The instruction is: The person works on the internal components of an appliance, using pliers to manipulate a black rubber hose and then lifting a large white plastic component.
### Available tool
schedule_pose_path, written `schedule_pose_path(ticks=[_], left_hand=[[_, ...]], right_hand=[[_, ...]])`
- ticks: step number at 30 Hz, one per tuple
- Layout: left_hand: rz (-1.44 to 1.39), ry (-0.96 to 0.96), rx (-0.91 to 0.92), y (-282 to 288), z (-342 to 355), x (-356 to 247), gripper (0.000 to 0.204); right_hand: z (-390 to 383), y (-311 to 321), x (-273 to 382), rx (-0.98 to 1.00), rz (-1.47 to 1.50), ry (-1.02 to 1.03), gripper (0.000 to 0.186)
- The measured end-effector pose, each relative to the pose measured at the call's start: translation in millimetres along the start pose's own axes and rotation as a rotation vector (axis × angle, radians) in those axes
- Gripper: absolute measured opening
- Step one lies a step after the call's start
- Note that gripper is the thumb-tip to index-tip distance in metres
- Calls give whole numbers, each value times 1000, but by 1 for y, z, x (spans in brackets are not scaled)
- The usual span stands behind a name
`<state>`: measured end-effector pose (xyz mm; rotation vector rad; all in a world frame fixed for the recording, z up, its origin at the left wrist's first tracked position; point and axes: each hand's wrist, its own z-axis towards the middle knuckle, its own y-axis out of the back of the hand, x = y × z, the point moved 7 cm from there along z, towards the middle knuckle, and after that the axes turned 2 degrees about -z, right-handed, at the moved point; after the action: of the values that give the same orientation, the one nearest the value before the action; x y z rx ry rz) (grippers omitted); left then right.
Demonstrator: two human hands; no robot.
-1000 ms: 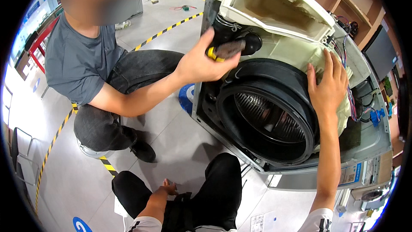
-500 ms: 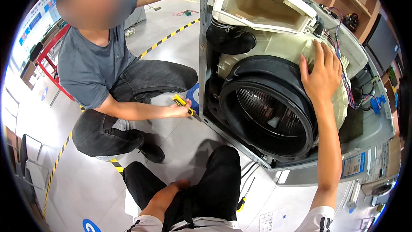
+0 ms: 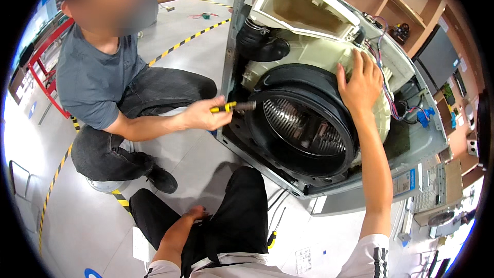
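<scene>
Right hand [image 3: 362, 91], fingers spread, on the cream tub [image 3: 311, 50], between the cabinet [image 3: 424, 146]'s side edges, beside the black gasket [image 3: 321, 85]. Left hand [image 3: 196, 212] at the lap [image 3: 226, 224]; finger state cannot be told.

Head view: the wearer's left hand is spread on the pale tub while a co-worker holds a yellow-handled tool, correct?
It isn't the left hand; the head view shows the right hand spread on the pale tub. The co-worker does hold the yellow-handled tool.

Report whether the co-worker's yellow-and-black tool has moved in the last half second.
Yes: the yellow-and-black tool moved right and up, toward the round black rubber gasket, whose left edge its tip overlaps in view.
</scene>
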<state>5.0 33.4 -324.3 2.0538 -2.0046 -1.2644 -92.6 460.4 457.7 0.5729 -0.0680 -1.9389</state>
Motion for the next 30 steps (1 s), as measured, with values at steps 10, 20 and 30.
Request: schedule_pose_path(ticks=[10, 20, 30], left_hand=[[39, 28, -61, 36, -26, -37, 51], [3, 8, -66, 28, -31, -44, 52], [-91, 77, 2, 11, -22, -30, 51]], right_hand=[[-2, -1, -3, -32, -6, 7, 51], [-4, -2, -4, 7, -62, 1, 50], [-4, -2, -4, -21, -3, -4, 51]])
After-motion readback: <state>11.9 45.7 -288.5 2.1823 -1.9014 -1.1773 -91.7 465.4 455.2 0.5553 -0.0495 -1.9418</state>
